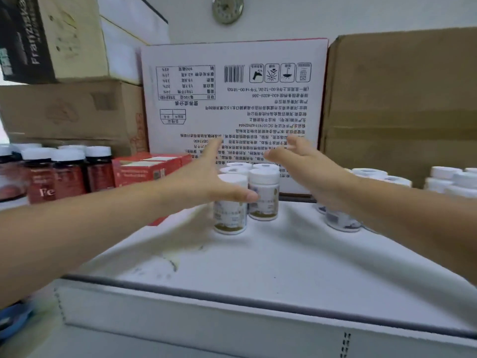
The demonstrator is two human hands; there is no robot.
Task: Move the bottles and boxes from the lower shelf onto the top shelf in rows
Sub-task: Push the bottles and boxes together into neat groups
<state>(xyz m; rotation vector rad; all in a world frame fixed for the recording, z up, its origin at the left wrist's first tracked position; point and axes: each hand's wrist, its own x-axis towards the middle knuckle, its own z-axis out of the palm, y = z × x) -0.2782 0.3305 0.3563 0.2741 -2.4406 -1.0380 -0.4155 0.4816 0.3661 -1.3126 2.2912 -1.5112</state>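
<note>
**Hands spread wide around a cluster of white bottles on the shelf**

Left hand (204, 177) reaches in from 8 o'clock with its fingers straight and splayed wide, holding nothing. Its thumb lies across the front of the nearest of the white bottles (263, 200); whether it presses on that bottle cannot be told. Right hand (304, 164) comes in from 4 o'clock, likewise wide and holding nothing, hovering just beside the cluster at its 2 o'clock.

Between the two hands the white bottles stand upright in short rows on the white shelf (271, 259), touching one another. At 3 o'clock of them, partly behind the right forearm, stand more white-capped bottles (343, 223), with another group (449, 182) near the right edge. At 9 o'clock lie red boxes (147, 166), and beyond these, dark bottles (67, 171) with white caps.

Behind the cluster, at 12 o'clock, stands a white carton (232, 99) with its print upside down, and a brown carton (400, 99) touches its right side. A wall clock (227, 9) hangs above.
</note>
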